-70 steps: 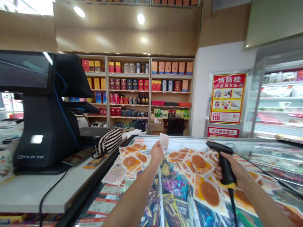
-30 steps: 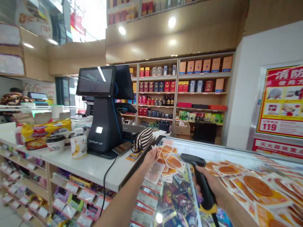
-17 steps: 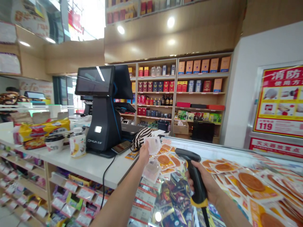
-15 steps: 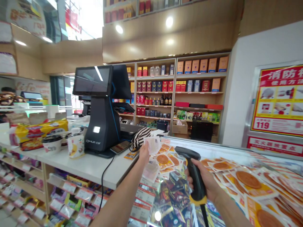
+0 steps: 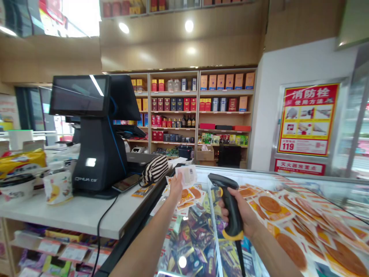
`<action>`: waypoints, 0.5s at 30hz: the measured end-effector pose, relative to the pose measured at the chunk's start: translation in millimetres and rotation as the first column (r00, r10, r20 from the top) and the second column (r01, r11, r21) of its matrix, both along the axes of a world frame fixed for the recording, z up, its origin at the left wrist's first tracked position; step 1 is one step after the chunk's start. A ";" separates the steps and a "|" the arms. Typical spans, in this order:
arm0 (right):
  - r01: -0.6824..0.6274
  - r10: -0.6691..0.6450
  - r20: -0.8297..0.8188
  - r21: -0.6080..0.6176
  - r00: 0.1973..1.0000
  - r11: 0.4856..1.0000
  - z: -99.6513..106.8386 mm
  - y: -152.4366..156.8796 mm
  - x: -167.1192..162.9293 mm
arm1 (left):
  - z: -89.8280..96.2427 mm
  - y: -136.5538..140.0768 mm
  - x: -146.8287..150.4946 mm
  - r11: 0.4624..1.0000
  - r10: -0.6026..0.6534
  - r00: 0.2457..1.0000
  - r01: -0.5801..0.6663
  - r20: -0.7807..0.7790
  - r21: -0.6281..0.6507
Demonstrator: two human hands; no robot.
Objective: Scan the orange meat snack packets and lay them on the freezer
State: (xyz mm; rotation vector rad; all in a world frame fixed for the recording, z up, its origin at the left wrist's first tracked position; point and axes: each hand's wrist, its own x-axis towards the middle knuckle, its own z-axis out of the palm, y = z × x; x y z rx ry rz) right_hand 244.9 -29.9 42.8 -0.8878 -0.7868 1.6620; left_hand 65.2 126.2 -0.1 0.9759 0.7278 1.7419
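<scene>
Black barcode scanner (image 5: 234,220) is wrapped in the right hand (image 5: 244,212) over the glass-topped chest freezer (image 5: 135,232), while the left hand (image 5: 175,188) pinches a pale packet (image 5: 188,175) by its edge, which could slip onto the pile if fingers loosen.

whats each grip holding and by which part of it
The right grip holds a black scanner by its handle; the left grip holds a pale flat packet by its left edge.

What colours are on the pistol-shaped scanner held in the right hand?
The pistol-shaped scanner is black, with yellow at its grip's base; see the head view.
</scene>
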 end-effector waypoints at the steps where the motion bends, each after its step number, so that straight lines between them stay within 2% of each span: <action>1: 0.009 -0.008 -0.020 0.013 1.000 1.000 -0.5 -0.9 -0.8 | -1.1 0.2 5.2 1.000 -0.004 1.000 0.004 -0.013 0.006; 7: 0.134 -0.129 -0.058 0.104 0.990 0.985 -2.8 1.3 8.9 | -5.5 -4.6 31.6 1.000 0.010 0.995 -0.009 -0.103 0.010; 11: 0.266 -0.271 0.015 0.152 0.962 0.952 2.8 1.0 51.3 | -0.1 -10.7 53.0 1.000 0.022 0.981 -0.019 -0.192 0.018; 15: 0.415 -0.429 0.072 0.154 0.900 0.897 5.8 -6.8 108.9 | 7.4 -20.8 89.4 0.998 0.024 0.958 -0.006 -0.285 0.063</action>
